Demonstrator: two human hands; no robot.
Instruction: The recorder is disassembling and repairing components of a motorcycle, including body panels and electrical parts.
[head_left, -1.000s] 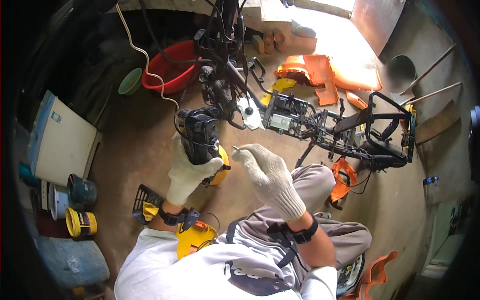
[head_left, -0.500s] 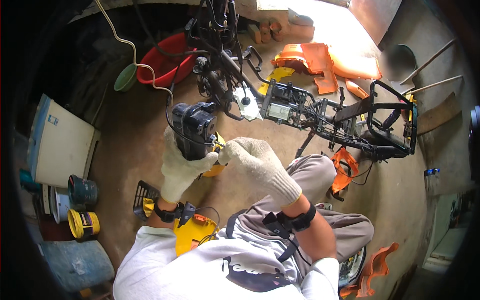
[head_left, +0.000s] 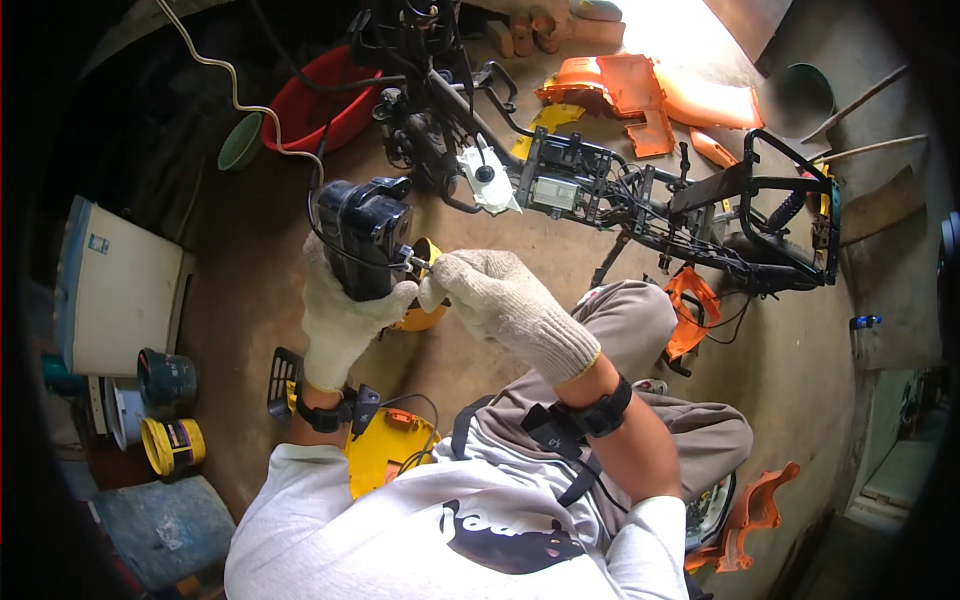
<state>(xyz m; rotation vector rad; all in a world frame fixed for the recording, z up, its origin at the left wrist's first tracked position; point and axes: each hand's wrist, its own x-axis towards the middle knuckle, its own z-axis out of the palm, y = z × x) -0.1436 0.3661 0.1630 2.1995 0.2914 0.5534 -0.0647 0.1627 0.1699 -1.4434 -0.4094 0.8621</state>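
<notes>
Brown floor [head_left: 560,260] lies behind gloved hands [head_left: 505,300], black casing [head_left: 360,240] and lettered shirt [head_left: 400,535].

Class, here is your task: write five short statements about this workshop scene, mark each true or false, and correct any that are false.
1. The left hand holds a black casing. True.
2. Both hands are bare. False: both wear pale knitted gloves.
3. The fingers of the right hand are at a small metal piece by the casing. True.
4. A green bowl is beside a red basin. True.
5. The red basin is in the picture's right half. False: it is in the left half.
</notes>
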